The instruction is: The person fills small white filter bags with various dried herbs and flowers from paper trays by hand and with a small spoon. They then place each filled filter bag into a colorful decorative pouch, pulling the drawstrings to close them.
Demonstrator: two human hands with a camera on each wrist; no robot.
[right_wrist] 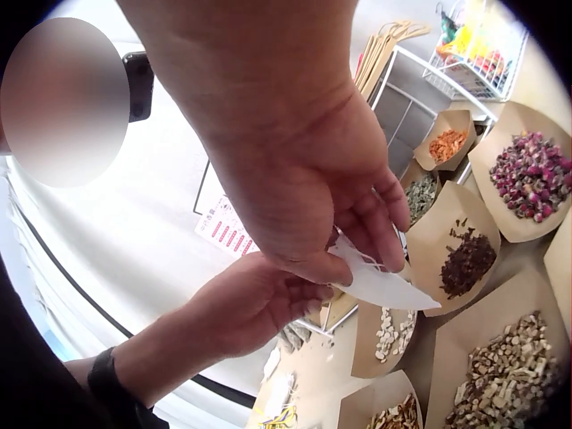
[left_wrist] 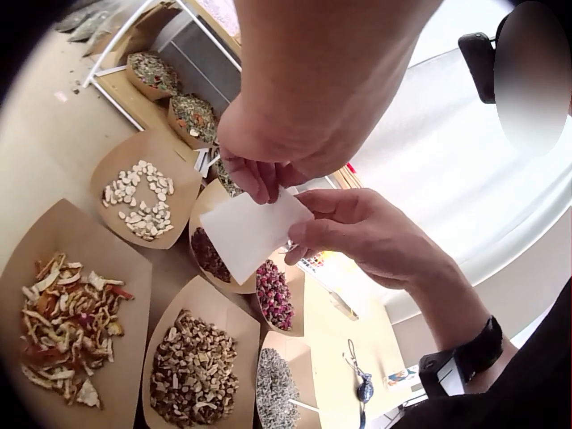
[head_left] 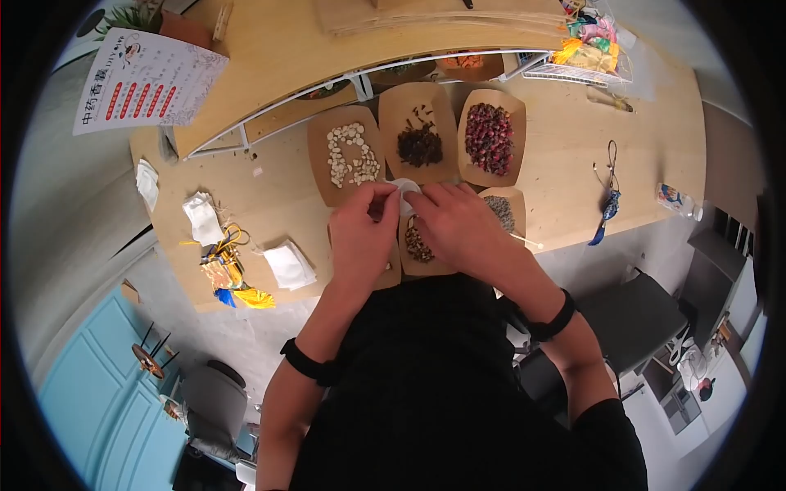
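A small white drawstring pouch (left_wrist: pixel 255 231) hangs over the paper trays, flat in the left wrist view and with thin white strings near its top in the right wrist view. My left hand (head_left: pixel 364 229) pinches one upper corner between thumb and fingers. At the other upper corner, my right hand (head_left: pixel 463 225) pinches the pouch with its thumb (right_wrist: pixel 329 268) against the cloth. Below lie trays of dark brown cloves (head_left: pixel 420 146), white slices (right_wrist: pixel 393 335) and chopped tan pieces (left_wrist: pixel 192 366). My forearms and hands hide parts of the nearer trays in the head view.
Dried rosebuds (head_left: pixel 490 139) and grey-purple buds (head_left: pixel 499 213) fill trays on the right. White pouches (head_left: pixel 290 264) and a yellow-tasselled sachet (head_left: pixel 225 270) lie left. A blue-tasselled pendant (head_left: pixel 607 204) and a bottle (head_left: pixel 678 201) are far right. A white-framed shelf (head_left: pixel 360 86) spans the back.
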